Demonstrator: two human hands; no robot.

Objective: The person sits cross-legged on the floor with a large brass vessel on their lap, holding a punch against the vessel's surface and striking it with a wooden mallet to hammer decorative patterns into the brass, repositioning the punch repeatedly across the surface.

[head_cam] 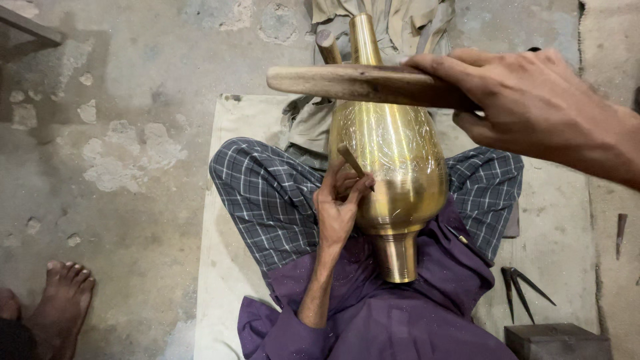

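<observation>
Person sits cross-legged on a pale mat (pixel 223 220) laid over a rough, patchy concrete floor (pixel 120 153); purple shirt and checked cloth over the knees nearest the camera. No packages, labels or signs in view. Brass vase (pixel 393 167) lies across the lap, narrow neck toward the body, tapered end pointing away, fine engraved lines on its shoulder. Left hand (pixel 339 200) rests against the vase's left side, fingers pinched shut around a small chisel (pixel 351 160) whose tip meets the brass. Right hand (pixel 527 93) is raised above the vase, closed tight on a wooden mallet (pixel 353 83) held flat, crossing over the vase's upper part and hiding a strip of it. Right of the lap on the floor: a dark metal block (pixel 557 341), a pair of dividers (pixel 523 287), a thin rod (pixel 621 230) near the edge. Bottom left: another person's bare foot (pixel 63 300), well apart. Farther off, crumpled khaki cloth (pixel 400 27) beyond the vase and a wooden peg (pixel 327 47) just beside its tip.
</observation>
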